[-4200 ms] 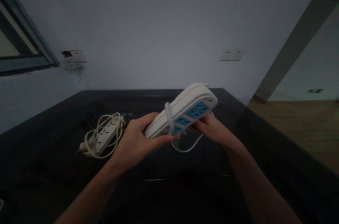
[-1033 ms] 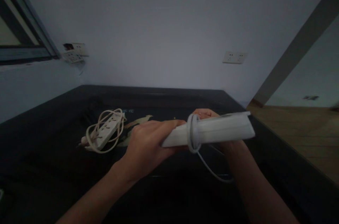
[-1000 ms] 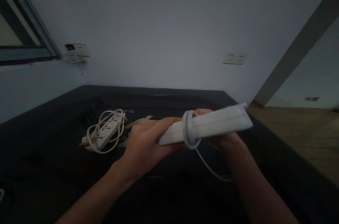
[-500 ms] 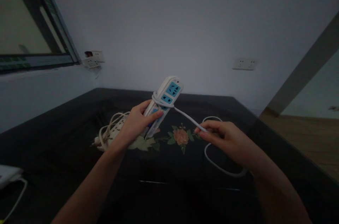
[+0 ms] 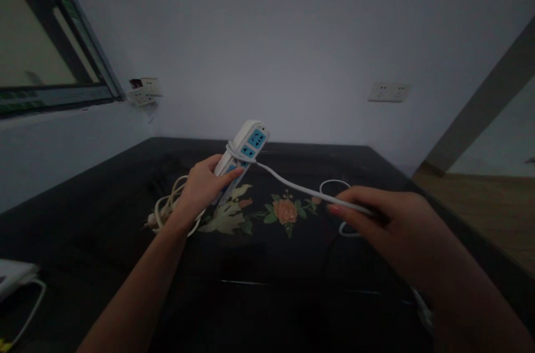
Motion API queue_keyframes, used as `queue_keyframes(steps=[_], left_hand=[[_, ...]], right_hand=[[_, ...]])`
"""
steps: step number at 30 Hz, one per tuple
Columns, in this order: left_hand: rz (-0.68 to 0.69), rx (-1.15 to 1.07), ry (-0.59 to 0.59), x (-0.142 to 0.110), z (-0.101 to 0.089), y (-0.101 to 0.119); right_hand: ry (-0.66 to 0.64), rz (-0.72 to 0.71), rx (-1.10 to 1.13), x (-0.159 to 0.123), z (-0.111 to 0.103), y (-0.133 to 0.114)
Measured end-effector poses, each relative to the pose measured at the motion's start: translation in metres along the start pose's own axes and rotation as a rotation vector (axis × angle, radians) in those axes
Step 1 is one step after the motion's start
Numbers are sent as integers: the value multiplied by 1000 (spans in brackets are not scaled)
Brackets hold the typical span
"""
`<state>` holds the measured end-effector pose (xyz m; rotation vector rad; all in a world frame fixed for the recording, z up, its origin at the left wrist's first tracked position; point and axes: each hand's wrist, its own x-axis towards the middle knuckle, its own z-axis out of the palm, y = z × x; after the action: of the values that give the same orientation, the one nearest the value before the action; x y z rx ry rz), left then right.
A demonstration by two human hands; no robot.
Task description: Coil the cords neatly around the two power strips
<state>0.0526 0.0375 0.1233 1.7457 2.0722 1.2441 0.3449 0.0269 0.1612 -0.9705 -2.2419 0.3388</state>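
Observation:
My left hand point(image 5: 200, 189) is closed around the lower end of a white power strip with blue sockets point(image 5: 246, 147), held tilted upward above the black table point(image 5: 104, 197). Its white cord point(image 5: 292, 186) is looped round the strip's middle and runs taut to the right. My right hand point(image 5: 384, 225) is closed on that cord, lower and to the right of the strip. A slack loop of the cord point(image 5: 334, 186) lies on the table beyond my right hand.
A second, cream power strip with coiled cord point(image 5: 167, 211) lies on the table behind my left wrist. A flower pattern point(image 5: 284, 211) decorates the tabletop. A white object with a cable point(image 5: 16, 280) sits at the left edge. Wall sockets point(image 5: 388, 91) are on the back wall.
The strip went from lying sideways in both hands to standing tilted in my left hand alone. My right hand took the cord and has drawn it out to the right and nearer.

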Motion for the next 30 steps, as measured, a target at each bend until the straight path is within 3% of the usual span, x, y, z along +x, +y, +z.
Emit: queue_keyframes(steps=[7,13,16,19,24,30], left_hand=[[66,208,-118,-7,28,3],[86,195,-136,-6,37,-2],[101,252,-176,-9,42,2],[138,376,-316,-19,52,9],[327,485,-522,-47,65,21],[480,574,-675,-74,61,47]], right_hand=[[-105,-248,-53,-9,27,-33],[-25,-387,-136,-13,35,-40],[-2,-351,-167,-10,30,-36],[13,-302,-205,-6,22,-28],[40,-253,-196,1,16,-16],[67,-135,-65,11,17,1]])
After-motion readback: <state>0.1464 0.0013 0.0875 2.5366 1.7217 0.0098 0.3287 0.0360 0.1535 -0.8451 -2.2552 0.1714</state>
